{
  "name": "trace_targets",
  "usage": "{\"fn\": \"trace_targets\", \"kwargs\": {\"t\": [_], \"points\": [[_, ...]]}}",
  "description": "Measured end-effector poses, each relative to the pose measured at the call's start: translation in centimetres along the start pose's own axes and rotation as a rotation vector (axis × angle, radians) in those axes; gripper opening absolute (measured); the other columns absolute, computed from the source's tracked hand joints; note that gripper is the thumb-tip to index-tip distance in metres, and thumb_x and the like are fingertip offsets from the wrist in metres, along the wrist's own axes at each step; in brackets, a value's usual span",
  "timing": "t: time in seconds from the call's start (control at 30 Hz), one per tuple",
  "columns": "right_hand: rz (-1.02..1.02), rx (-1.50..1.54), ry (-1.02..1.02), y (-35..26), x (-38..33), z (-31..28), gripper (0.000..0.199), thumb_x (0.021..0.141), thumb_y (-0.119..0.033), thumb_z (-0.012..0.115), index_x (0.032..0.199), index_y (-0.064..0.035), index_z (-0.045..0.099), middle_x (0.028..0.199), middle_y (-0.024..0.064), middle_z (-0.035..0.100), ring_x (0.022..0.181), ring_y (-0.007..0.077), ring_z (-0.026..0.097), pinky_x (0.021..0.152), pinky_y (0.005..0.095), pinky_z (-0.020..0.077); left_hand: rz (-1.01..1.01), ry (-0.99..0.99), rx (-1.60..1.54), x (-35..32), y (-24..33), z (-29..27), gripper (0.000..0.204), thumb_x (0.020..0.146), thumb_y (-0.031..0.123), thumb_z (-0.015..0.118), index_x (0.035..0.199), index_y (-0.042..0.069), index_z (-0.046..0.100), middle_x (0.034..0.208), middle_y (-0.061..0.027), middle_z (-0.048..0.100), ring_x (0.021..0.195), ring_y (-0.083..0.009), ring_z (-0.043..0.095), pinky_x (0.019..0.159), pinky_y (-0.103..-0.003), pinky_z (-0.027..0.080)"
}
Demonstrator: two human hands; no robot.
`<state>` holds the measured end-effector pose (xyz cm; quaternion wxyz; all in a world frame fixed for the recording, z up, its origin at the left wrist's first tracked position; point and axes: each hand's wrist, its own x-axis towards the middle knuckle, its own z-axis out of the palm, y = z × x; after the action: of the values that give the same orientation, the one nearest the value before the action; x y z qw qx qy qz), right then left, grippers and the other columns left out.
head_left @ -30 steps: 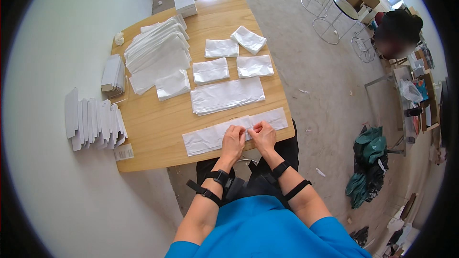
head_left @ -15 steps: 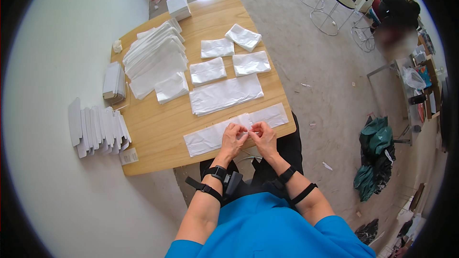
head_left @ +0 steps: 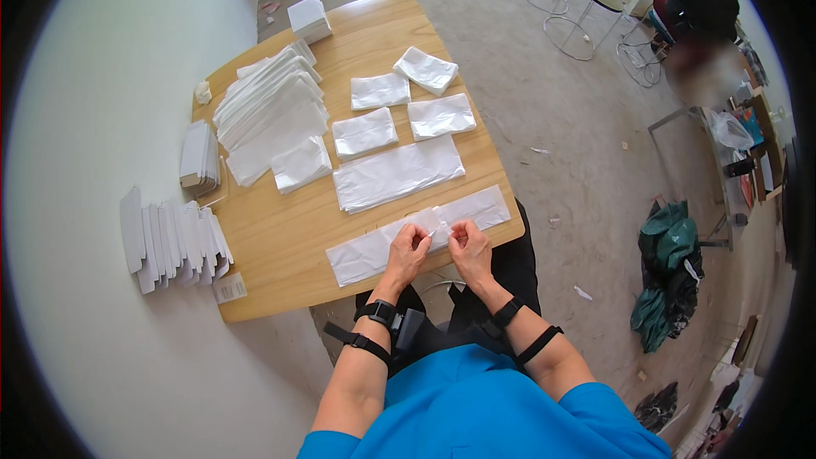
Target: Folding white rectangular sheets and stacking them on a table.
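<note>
A long, flat strip of folded white plastic film (head_left: 361,257) lies along the table's near edge. Over its middle, my left hand (head_left: 406,253) has thumb and forefinger pinched together, with a small whitish bit at the tips, too small to name. A short gap to the right, my right hand (head_left: 471,252) is also closed in a pinch; what its fingertips hold cannot be made out. Just beyond the strip rests a wider folded white plastic sheet (head_left: 399,173). Several smaller folded white bundles, among them one nearer bundle (head_left: 365,133), lie farther back.
Fanned white sheets (head_left: 272,110) cover the table's left side, with a white box-shaped stack (head_left: 309,19) at the far corner. Flat white cartons (head_left: 174,242) stand against the wall at left. Green and black bags (head_left: 667,263) lie on the floor at right, near a person bending.
My hands have drawn slightly apart, opening a gap between their fingertips over the strip. The whole view has shifted a little; the bundles keep their places on the table.
</note>
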<state>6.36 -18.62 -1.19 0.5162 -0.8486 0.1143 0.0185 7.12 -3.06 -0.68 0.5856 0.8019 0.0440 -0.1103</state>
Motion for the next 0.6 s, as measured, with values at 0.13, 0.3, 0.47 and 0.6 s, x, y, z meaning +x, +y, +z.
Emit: {"fn": "trace_targets", "kwargs": {"t": [0.13,0.3,0.47,0.6], "points": [[-0.227,-0.175,0.175,-1.4,-0.4,0.3,0.025,0.074,-0.009,0.067,0.096,-0.0022,0.059,0.085,0.0107,0.060,0.074,0.0252,0.061,0.066,0.0360,0.0496,-0.027,-0.009,0.008,0.0,0.2,-0.5,0.013,0.084,0.012,0.061,0.082,0.001,0.055,0.077,-0.0064,0.054,0.070,-0.0146,0.052,0.065,-0.028,0.045],[-0.094,-0.208,0.070,-2.9,0.9,0.5,0.031,0.073,-0.011,0.068,0.101,-0.0040,0.056,0.093,0.0134,0.058,0.081,0.0317,0.060,0.070,0.0409,0.0491,0.003,-0.027,0.050,0.1,0.1,-0.4,0.013,0.082,0.012,0.060,0.082,0.000,0.054,0.077,-0.0091,0.054,0.069,-0.0172,0.052,0.066,-0.029,0.045],[0.008,-0.314,0.062,-1.5,2.6,0.6,0.033,0.076,-0.013,0.066,0.105,-0.0046,0.053,0.102,0.0162,0.059,0.086,0.0346,0.061,0.072,0.0433,0.0493,0.018,-0.043,0.032,0.2,-0.8,-0.5,0.015,0.086,0.016,0.061,0.084,0.003,0.054,0.075,-0.0003,0.051,0.070,-0.0096,0.047,0.064,-0.024,0.041],[-0.011,-0.258,0.082,-1.5,2.1,0.4,0.027,0.077,-0.011,0.065,0.101,-0.0023,0.056,0.089,0.0151,0.063,0.079,0.0310,0.063,0.069,0.0400,0.0497,-0.004,-0.053,0.023,0.2,-1.0,-0.6,0.013,0.087,0.015,0.060,0.084,0.004,0.053,0.074,0.0014,0.049,0.069,-0.0079,0.045,0.062,-0.023,0.040]]}}
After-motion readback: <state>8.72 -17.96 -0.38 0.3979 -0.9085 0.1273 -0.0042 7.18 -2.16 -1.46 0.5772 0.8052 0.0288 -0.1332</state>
